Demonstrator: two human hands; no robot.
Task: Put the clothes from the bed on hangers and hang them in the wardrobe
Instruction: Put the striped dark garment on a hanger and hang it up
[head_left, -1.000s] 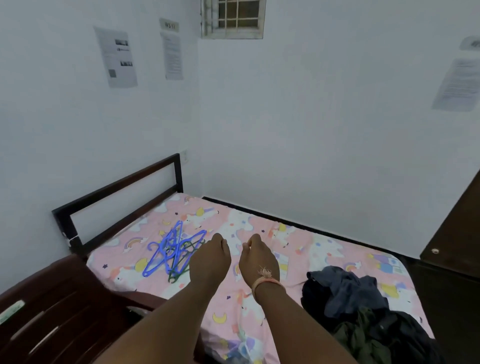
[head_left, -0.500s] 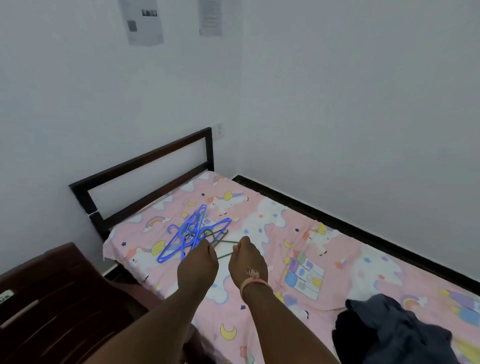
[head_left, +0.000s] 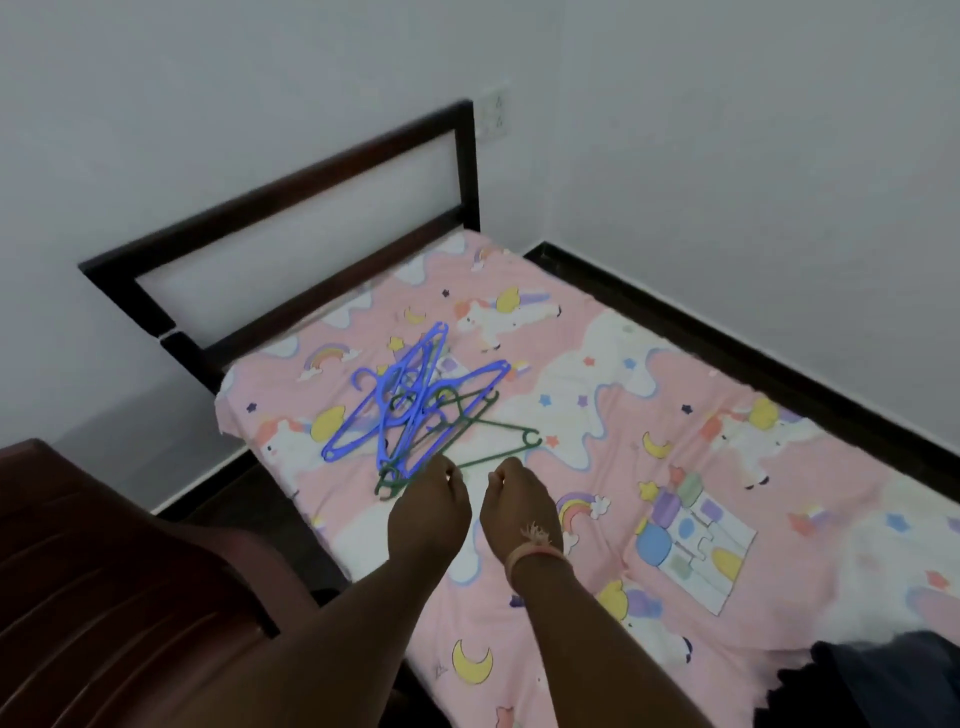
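Observation:
A tangle of blue hangers (head_left: 387, 410) and green hangers (head_left: 480, 423) lies on the pink unicorn bedsheet (head_left: 649, 395) near the headboard. My left hand (head_left: 431, 506) reaches out with loosely curled fingers, its fingertips right at the near end of the green hangers; whether it touches them is unclear. My right hand (head_left: 519, 506), with an orange thread band at the wrist, hovers beside it, fingers bent down, holding nothing. A dark heap of clothes (head_left: 883, 680) shows at the bottom right corner of the bed. The wardrobe is out of view.
A dark wooden headboard (head_left: 291, 197) stands against the white wall, with a wall socket (head_left: 493, 117) above its right post. A dark brown chair (head_left: 104, 571) sits close at the left, beside the bed's near edge.
The view has tilted down and left toward the hangers. Both hands have moved forward to the near edge of the hanger pile. The clothes heap has slid mostly out of frame.

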